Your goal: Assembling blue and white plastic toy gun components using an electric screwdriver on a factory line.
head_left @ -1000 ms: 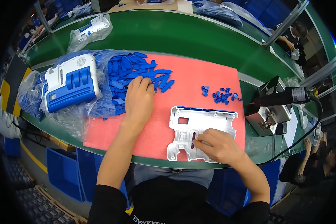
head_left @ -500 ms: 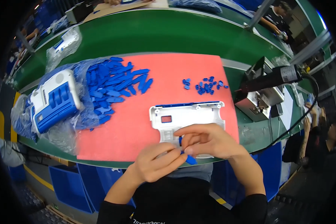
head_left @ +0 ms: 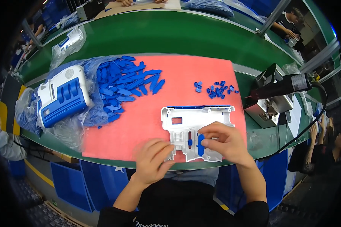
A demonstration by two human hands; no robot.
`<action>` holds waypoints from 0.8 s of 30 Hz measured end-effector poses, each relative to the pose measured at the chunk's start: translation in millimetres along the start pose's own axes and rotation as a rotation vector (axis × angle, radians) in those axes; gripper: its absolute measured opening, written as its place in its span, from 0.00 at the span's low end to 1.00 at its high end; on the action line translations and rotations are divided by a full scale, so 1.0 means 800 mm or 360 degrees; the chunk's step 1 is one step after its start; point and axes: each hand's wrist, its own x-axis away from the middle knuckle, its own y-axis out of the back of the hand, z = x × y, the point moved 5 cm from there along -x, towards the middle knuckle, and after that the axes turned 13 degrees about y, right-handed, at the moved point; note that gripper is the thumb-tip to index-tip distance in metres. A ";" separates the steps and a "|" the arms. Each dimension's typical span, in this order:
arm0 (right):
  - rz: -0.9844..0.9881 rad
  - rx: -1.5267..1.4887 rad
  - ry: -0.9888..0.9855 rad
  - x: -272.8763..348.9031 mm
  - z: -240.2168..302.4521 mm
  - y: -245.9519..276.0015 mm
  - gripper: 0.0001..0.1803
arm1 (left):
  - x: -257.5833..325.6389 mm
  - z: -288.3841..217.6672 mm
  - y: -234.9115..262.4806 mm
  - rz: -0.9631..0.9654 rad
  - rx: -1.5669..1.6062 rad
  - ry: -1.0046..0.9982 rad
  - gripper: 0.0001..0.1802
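Observation:
A white plastic housing half (head_left: 192, 113) lies with its inner side up on the pink mat, close to the front edge. Pinched between thumb and fingers of my right hand (head_left: 225, 143) is a long blue plastic strip (head_left: 201, 145), held upright over the housing's lower part. Just left of it, a small blue piece (head_left: 190, 142) sits at a narrow slot in the housing. My left hand (head_left: 152, 160) is at the housing's lower left edge, thumb apart from its curved fingers, with nothing seen in it; it is slightly blurred.
Many blue strips (head_left: 121, 81) spill from a plastic bag on the left. A blue-and-white device (head_left: 62, 96) rests on that bag. Small blue parts (head_left: 217, 90) lie scattered at the mat's far right. A dark handheld tool (head_left: 280, 86) with a cable leans on a metal box (head_left: 267, 109).
My hands have drawn apart. The right hand now holds the blue strip over the housing, while the left has moved away from it. The view has shifted slightly.

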 end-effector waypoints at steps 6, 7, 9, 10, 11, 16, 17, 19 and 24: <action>-0.0009 0.0535 0.0033 -0.007 -0.004 -0.022 0.13 | -0.007 -0.004 -0.019 0.0257 -0.0137 -0.0064 0.17; -0.0109 0.0388 -0.0003 -0.005 -0.007 -0.019 0.13 | -0.006 -0.004 -0.019 0.0263 -0.0133 -0.0058 0.17; -0.0216 0.0324 0.0036 -0.005 -0.010 -0.013 0.11 | -0.005 -0.002 -0.019 0.0270 -0.0126 -0.0049 0.17; -0.0214 0.0323 0.0035 -0.006 -0.013 -0.012 0.11 | -0.005 -0.002 -0.019 0.0275 -0.0121 -0.0037 0.16; -0.0168 0.0246 0.0017 -0.006 -0.016 -0.013 0.11 | -0.005 -0.002 -0.020 0.0280 -0.0115 -0.0025 0.16; -0.0071 0.0575 0.0144 -0.011 -0.003 -0.024 0.09 | -0.007 -0.004 -0.018 0.0273 -0.0131 -0.0022 0.15; -0.0087 0.0829 0.0229 -0.012 0.002 -0.022 0.08 | -0.007 -0.004 -0.018 0.0273 -0.0137 -0.0031 0.15; -0.0108 0.1083 0.0317 -0.014 0.006 -0.021 0.08 | -0.006 -0.003 -0.019 0.0275 -0.0133 -0.0033 0.15; -0.0142 0.1099 0.0390 -0.017 0.000 -0.022 0.07 | -0.005 -0.003 -0.021 0.0291 -0.0121 -0.0045 0.15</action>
